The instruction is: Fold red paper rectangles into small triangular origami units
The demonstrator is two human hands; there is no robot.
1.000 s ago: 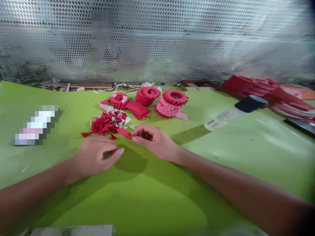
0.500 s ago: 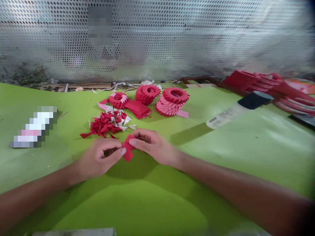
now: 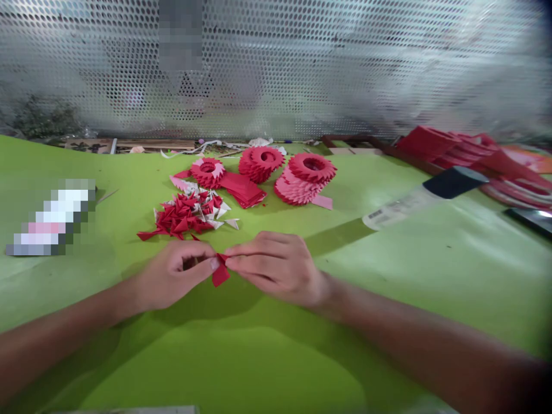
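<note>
Between my two hands is a small piece of red paper [image 3: 221, 274], partly folded, with one flap hanging down. My left hand [image 3: 175, 273] pinches its left edge between thumb and fingers. From the other side, my right hand [image 3: 280, 264] grips the upper right part, and its fingers hide some of the paper. Just beyond lies a pile of folded red and white paper triangles [image 3: 183, 215]. Behind that stand rings built of folded pieces: a small red and pink ring [image 3: 207, 171], a red ring stack [image 3: 259, 164] and a taller red and pink stack [image 3: 297, 187].
A stack of red paper slips [image 3: 244, 191] lies by the rings. To the right, a clear bottle with a black cap [image 3: 452, 181] stands near red paper bundles [image 3: 435, 149]. A blurred-out object [image 3: 52, 221] rests at left. A perforated metal screen [image 3: 276, 75] rises behind the green tabletop [image 3: 224, 368].
My right hand has turned over, its back now facing up, and folded the upper part of the red paper. The left hand keeps its pinch. The view has shifted slightly.
</note>
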